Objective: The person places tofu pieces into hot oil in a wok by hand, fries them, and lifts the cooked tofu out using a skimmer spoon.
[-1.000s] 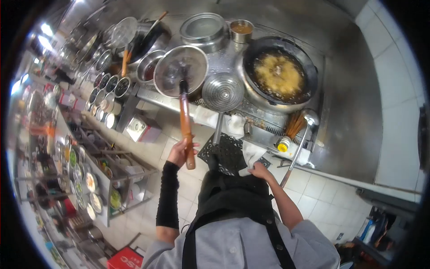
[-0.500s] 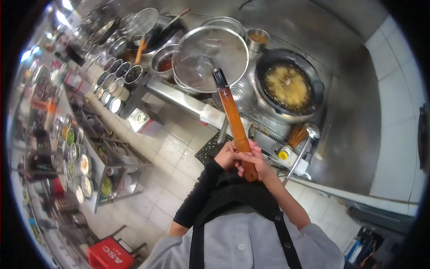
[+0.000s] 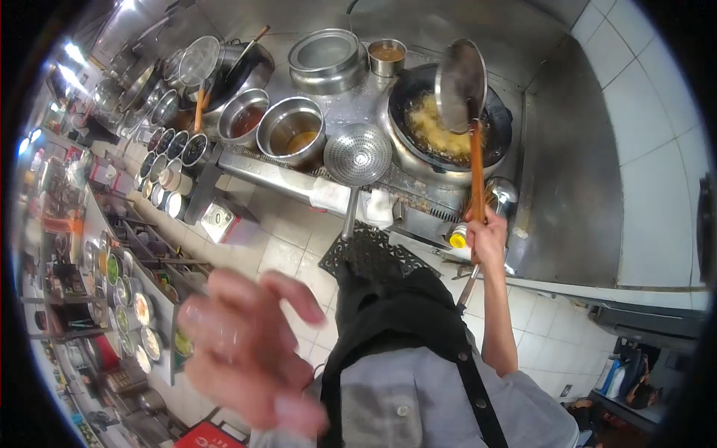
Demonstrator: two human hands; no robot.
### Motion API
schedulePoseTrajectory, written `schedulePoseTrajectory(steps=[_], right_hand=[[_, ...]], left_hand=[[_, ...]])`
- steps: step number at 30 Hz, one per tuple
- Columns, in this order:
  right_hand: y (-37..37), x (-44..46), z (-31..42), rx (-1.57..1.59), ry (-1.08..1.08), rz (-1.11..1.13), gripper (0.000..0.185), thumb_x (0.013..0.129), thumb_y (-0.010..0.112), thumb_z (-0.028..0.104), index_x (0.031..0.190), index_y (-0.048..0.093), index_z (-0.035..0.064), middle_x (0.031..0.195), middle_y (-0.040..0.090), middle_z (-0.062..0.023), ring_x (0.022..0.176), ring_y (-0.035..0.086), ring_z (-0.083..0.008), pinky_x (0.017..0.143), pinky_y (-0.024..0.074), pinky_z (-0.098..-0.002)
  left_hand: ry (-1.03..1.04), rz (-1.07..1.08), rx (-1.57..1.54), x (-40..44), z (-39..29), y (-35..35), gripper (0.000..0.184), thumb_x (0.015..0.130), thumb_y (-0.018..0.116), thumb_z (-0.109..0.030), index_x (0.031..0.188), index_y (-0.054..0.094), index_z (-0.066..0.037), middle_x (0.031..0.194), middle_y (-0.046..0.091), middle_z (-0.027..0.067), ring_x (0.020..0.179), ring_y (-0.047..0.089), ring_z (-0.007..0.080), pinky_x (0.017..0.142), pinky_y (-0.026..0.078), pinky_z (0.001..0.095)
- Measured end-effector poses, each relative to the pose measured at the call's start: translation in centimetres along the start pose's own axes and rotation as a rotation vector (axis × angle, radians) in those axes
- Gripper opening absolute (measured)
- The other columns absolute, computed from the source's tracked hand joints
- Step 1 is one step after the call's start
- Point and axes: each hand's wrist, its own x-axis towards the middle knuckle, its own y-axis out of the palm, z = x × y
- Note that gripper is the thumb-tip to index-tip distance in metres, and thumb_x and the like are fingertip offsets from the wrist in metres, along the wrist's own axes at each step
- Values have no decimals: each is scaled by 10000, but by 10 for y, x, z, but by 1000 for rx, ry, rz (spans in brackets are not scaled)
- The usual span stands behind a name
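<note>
Grips the long wooden handle (image 3: pixel 477 168) of a round strainer (image 3: pixel 454 86) in the right hand (image 3: pixel 489 235), at three o'clock in the view. Closed there in a full grasp, with fingers wrapped round the handle well below the disc. Points the handle from the hand toward twelve, almost straight. Raises the strainer's disc at one o'clock, tilted steeply, seen nearly edge-on, partly hiding the black wok (image 3: pixel 402 101) behind. Cannot tell whether touching wok or oil with it. Shows golden food (image 3: pixel 428 133) in the wok, just beside the disc toward eight.

Runs the bare right forearm (image 3: pixel 497 321) upward from a grey sleeve between four and five o'clock, bent at the elbow. Sits close to a yellow-capped bottle (image 3: pixel 457 240), lying toward nine from the right hand.

Lifts the left hand (image 3: pixel 250 343) near the camera, between seven and eight o'clock, large and blurred. Loosely open, with fingers half curled and spread apart, well away from the strainer.

Rests a perforated ladle (image 3: pixel 358 154) at twelve o'clock, with its handle toward six. Stands a metal pot (image 3: pixel 290 112) of brownish liquid at eleven.
</note>
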Motion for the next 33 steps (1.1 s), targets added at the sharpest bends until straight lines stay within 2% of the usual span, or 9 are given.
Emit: schedulePoseTrajectory(steps=[3, 13, 16, 19, 20, 24, 28, 32, 33], right_hand=[[-19, 29, -9, -23, 3, -117, 96, 835, 573, -28, 905, 618, 21, 595, 522, -14, 434, 432, -83, 394, 320, -259], [-38, 57, -11, 304, 162, -23, 142, 805, 545, -103, 928, 584, -44, 676, 528, -50, 487, 448, -94, 402, 343, -254], [-29, 41, 2, 485, 202, 18, 174, 797, 550, -120, 957, 577, -57, 720, 533, -59, 516, 455, -102, 413, 358, -253], [-24, 34, 12, 557, 214, 24, 190, 796, 554, -111, 980, 569, -65, 701, 519, -54, 514, 441, -100, 416, 348, -245], [-25, 35, 17, 538, 227, 61, 192, 797, 554, -105, 985, 565, -69, 699, 517, -53, 514, 441, -97, 414, 340, -243], [-40, 63, 62, 425, 229, 242, 201, 803, 556, -86, 1004, 552, -82, 662, 484, -29, 496, 424, -81, 413, 299, -235], [-19, 130, 77, 584, 107, 267, 157, 819, 562, -38, 971, 557, -78, 589, 451, 2, 449, 409, -104, 429, 309, -266], [-39, 105, 45, -366, -264, -277, 257, 862, 577, -27, 1105, 662, -30, 641, 554, -9, 515, 484, -82, 465, 354, -288], [-40, 72, 63, -248, -140, -280, 176, 882, 566, -22, 1005, 680, 27, 635, 496, 39, 473, 423, -58, 403, 293, -250]], left_hand=[[60, 186, -199, 13, -13, 10, 500, 857, 658, 101, 1104, 739, -326, 1129, 444, -33, 1060, 419, 198, 832, 495, 430], [88, 32, -129, 10, 1, 18, 318, 777, 644, 159, 957, 662, -102, 1029, 507, 81, 909, 537, 218, 778, 553, 432], [-116, -66, 27, -7, 17, 12, 265, 754, 640, 177, 913, 638, -35, 999, 526, 115, 863, 573, 224, 761, 571, 433], [-550, -46, 108, -35, 30, 7, 390, 764, 544, 232, 1017, 686, -29, 1081, 548, 142, 953, 597, 246, 886, 526, 393], [-620, 51, 76, -46, 42, 0, 418, 789, 523, 225, 1092, 689, -10, 1154, 571, 160, 1038, 607, 254, 955, 477, 333], [-812, 340, 68, -82, 96, 3, 376, 890, 504, 178, 1176, 668, -3, 1239, 563, 130, 1135, 594, 218, 999, 485, 323], [-933, 505, 59, -117, 142, 17, 387, 916, 520, 147, 1209, 675, -52, 1248, 581, 98, 1127, 608, 204, 950, 506, 305], [-950, 520, 130, -150, 150, 9, 364, 937, 544, 83, 1251, 653, -65, 1226, 611, 78, 1115, 621, 194, 939, 524, 309], [-1036, 399, 12, -169, 159, 3, 365, 932, 571, 61, 1269, 643, -58, 1231, 639, 74, 1133, 626, 193, 960, 523, 322]])
